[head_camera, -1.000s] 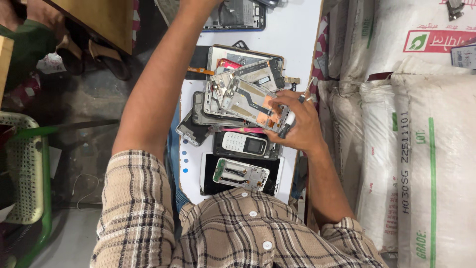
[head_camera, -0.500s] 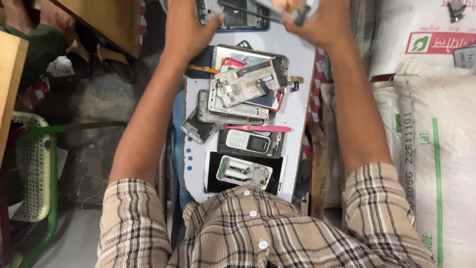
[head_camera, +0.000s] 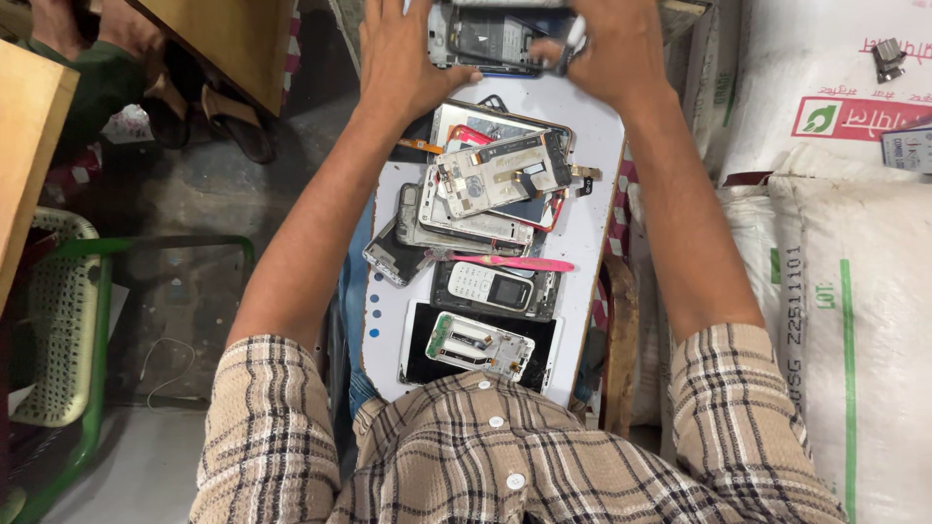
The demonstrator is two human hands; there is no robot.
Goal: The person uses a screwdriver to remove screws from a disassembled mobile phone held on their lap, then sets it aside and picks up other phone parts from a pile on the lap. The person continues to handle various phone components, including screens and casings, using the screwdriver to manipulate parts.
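the opened phone body (head_camera: 495, 39) lies at the far edge of the white counter (head_camera: 592, 223), its long axis running left to right between both hands. the left hand (head_camera: 403, 53) rests spread on its left end, while the right hand (head_camera: 612, 44) pinches its right end. nearer, a pile of phone frames (head_camera: 490, 189), a keypad phone (head_camera: 485, 288) and a pink tool (head_camera: 515, 262) crowd the counter's middle, leaving bare room along its right edge.

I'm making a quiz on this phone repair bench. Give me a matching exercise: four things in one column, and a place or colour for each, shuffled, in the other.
Things:
1. pry tool
2. keypad phone
3. opened phone
4. chair

Places or colours:
A. green frame, at the left on the floor
B. pink, lying across the white board
C. between left hand and right hand
D. just below the pink tool

Pairs: 1-B, 2-D, 3-C, 4-A
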